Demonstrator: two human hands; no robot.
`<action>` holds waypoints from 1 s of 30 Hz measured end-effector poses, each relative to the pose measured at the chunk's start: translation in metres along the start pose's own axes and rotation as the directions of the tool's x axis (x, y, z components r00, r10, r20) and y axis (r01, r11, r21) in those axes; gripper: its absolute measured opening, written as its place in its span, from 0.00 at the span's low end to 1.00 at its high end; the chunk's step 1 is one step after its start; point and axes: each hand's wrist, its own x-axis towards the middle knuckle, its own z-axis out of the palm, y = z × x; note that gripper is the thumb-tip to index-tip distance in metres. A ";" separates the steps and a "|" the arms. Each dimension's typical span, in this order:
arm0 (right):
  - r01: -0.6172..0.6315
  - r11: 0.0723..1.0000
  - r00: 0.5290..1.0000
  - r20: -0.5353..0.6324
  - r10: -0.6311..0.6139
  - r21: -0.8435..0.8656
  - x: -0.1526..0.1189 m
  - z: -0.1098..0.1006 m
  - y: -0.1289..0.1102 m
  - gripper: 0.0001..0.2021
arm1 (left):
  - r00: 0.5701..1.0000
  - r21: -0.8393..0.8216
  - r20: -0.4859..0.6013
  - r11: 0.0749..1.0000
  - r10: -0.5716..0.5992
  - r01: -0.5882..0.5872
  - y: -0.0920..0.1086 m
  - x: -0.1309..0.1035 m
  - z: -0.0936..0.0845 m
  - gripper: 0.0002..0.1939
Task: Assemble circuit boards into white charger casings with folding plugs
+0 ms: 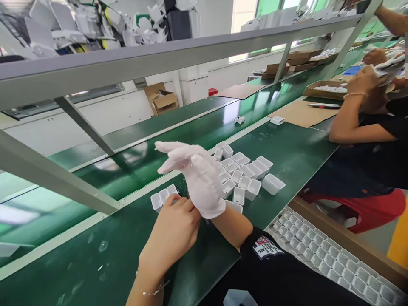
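My right hand (pixel 204 178) wears a white cloth glove and is raised over the bench, its fingers stretched to the left with nothing in them. My bare left hand (pixel 178 225) is closed at the wrist of this glove, its fingertips partly hidden behind the cuff. Just beyond my left hand stand a few small white plastic boxes (pixel 164 195) in a row, with a dark object by them mostly covered by my fingers. To the right of the glove, several open white plastic boxes (pixel 245 182) stand grouped on the green bench (pixel 105 263).
A metal shelf rail (pixel 178 55) crosses above the conveyor belt (pixel 204 117). At lower right, a carton (pixel 318 250) holds rows of white boxes. A co-worker's arm (pixel 360 106) is at the right, near a cardboard sheet (pixel 299 112) and pliers-like tool (pixel 323 106).
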 end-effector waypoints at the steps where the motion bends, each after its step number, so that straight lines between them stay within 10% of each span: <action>1: -0.035 0.998 0.999 0.013 0.035 0.054 0.002 -0.001 0.001 0.13 | 1.000 -0.005 0.013 1.000 -0.003 0.003 0.001 0.000 -0.001 0.13; 8: -0.285 0.801 0.884 -0.178 0.432 0.527 0.025 -0.012 0.022 0.24 | 0.998 -0.145 -0.002 0.987 -0.065 0.064 -0.002 -0.004 -0.007 0.14; 17: -0.176 0.914 0.893 -0.331 0.304 0.366 0.026 -0.008 0.026 0.21 | 0.982 0.038 -0.185 0.998 -0.044 0.052 -0.002 0.000 -0.003 0.19; 25: -0.151 0.910 0.867 -0.390 0.310 0.386 0.036 -0.018 0.039 0.17 | 0.779 -0.109 -0.611 0.990 -0.140 0.092 -0.009 0.001 -0.005 0.09; 30: -0.168 0.905 0.850 -0.407 0.334 0.391 0.038 -0.020 0.046 0.15 | 0.903 -0.118 -0.412 0.990 -0.125 0.083 -0.012 0.007 0.005 0.08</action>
